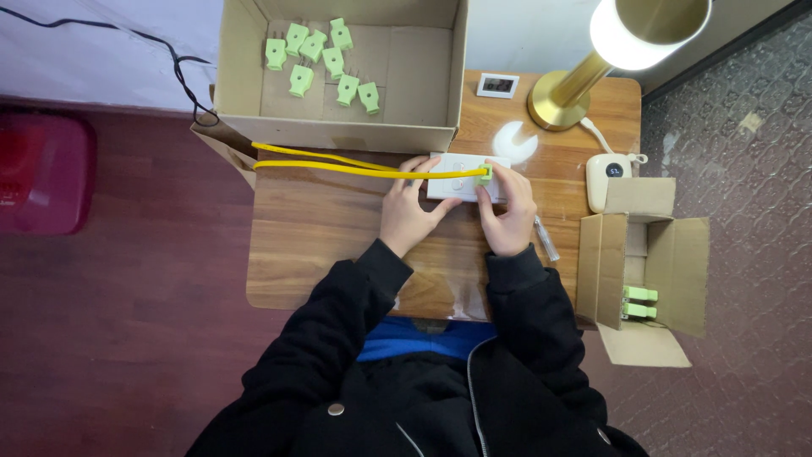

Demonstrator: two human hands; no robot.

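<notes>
At the frame's centre, the left hand (408, 211) presses flat on a white socket block (457, 178) on the worktop (338, 228), its grip clenched on nothing. The right hand (507, 211) pinches a green plug (485, 173) seated at the block's right end, its yellow cable (338, 165) running left. If the left hand's press slackens, the block could skid; a tilted plug might bend its pins.

My black sleeves (364, 279) sit over a warm brown wood-grain table (321, 228), and the yellow cable (338, 165) runs to a light green plug (485, 173) on a white socket block (457, 182). More light green plugs (321, 59) lie in the plain tan cardboard box (338, 127), the lamp (575, 89) is shiny gold, and the floor (127, 296) is dark reddish brown.
</notes>
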